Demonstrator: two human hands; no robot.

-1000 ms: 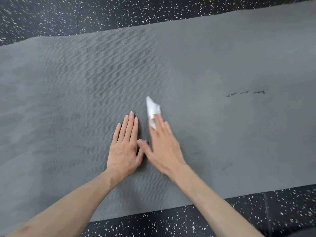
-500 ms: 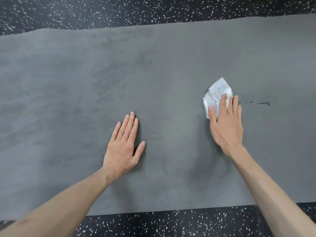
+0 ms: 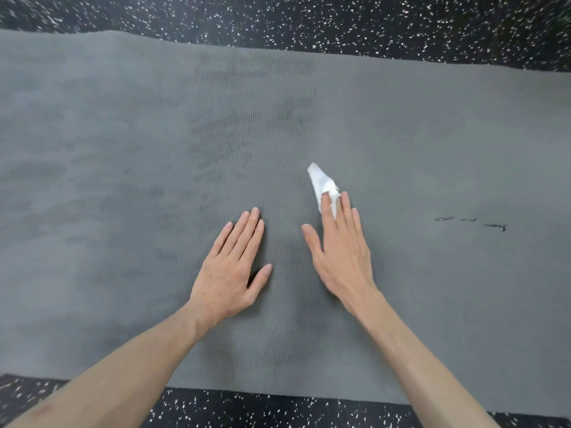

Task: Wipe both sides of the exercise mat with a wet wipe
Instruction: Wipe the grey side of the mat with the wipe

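Your left hand (image 3: pixel 230 270) lies flat, palm down, fingers straight and together, thumb spread to the side. Your right hand (image 3: pixel 341 254) lies just beside it, palm down, fingers straight and angled away from you, pressing down through the fingertips. Both bare forearms reach in from below.

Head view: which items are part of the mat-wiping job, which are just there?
In the job:
exercise mat
wet wipe
right hand, pressing the wipe down
left hand, flat on the mat

Just there:
speckled floor
dark marks on the mat
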